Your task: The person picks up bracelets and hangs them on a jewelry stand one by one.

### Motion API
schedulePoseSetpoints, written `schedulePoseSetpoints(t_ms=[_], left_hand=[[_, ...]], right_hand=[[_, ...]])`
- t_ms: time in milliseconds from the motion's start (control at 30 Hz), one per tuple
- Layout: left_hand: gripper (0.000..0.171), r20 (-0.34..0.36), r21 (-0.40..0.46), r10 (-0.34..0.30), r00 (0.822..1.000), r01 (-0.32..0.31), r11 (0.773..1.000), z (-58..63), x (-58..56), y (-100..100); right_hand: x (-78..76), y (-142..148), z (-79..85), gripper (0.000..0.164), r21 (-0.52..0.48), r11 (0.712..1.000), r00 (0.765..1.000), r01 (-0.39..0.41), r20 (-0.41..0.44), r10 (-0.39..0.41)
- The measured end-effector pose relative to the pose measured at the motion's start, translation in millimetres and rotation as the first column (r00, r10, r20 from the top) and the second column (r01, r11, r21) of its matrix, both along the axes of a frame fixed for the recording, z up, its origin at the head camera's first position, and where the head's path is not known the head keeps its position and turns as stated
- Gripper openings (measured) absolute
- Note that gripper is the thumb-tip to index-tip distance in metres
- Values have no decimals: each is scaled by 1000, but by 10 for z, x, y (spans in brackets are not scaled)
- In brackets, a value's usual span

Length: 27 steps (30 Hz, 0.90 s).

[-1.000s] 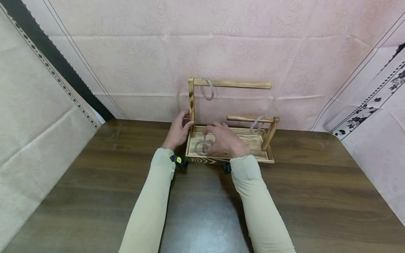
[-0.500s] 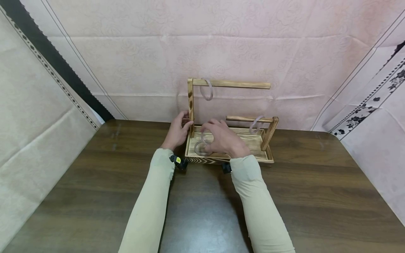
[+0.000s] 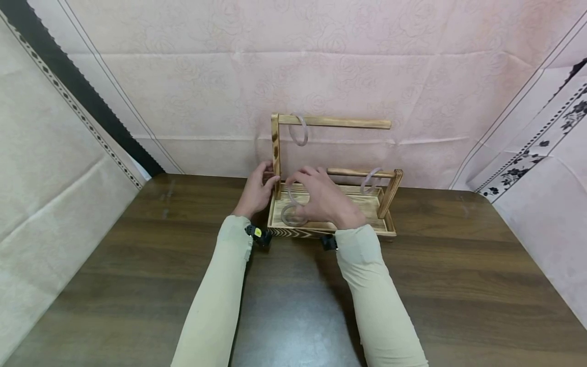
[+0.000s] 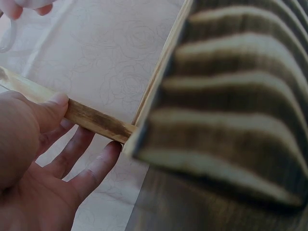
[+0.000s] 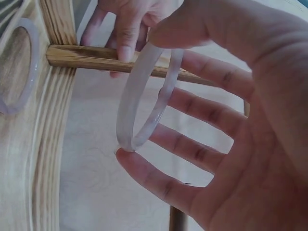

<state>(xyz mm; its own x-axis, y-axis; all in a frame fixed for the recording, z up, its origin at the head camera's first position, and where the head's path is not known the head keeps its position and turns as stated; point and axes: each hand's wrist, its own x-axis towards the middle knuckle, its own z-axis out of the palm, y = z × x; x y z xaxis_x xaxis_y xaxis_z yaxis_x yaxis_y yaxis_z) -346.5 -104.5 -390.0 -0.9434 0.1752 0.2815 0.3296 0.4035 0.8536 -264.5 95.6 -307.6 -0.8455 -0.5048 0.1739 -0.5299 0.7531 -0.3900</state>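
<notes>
My left hand (image 3: 255, 189) holds the left upright post (image 3: 276, 148) of a wooden display stand, thumb on one side and fingers behind, as the left wrist view shows. My right hand (image 3: 324, 199) holds a pale translucent bangle (image 5: 129, 103) over the stand's tray (image 3: 332, 232). Its thumb meets the bangle's upper rim, and the fingers are spread along the other side. A second bangle (image 5: 34, 57) lies in the tray, left of the right hand. Another bangle (image 3: 304, 133) hangs on the upper bar (image 3: 348, 123). One more bangle (image 3: 365, 184) hangs on the lower bar (image 3: 348, 173).
The stand's short right post (image 3: 390, 193) rises from the tray's right end. Both bars have one free end. A brown wooden table (image 3: 458, 270) lies beneath, with a pale patterned cloth (image 3: 390, 66) close behind the stand.
My right hand has shifted slightly left and up with its bangle, away from the bangle lying in the tray. The left hand stays on the post.
</notes>
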Motion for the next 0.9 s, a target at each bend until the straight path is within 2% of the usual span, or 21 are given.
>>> schedulePoseSetpoints(t_ms=[200,433,900], left_hand=[[39,-11,2,0,1000,0,1000,-8,-6,3],[39,-4,4,2,1000,-2,1000,-2,-8,4],[39,2,-13,1,1000,-1,1000,5,0,-3]], right_hand=[[47,20,78,63,-7,1000,999,20,-44,-21],[61,42,133,57,-8,1000,994,14,-104,-15],[112,117,201,57,-85,996,984,38,-173,-52]])
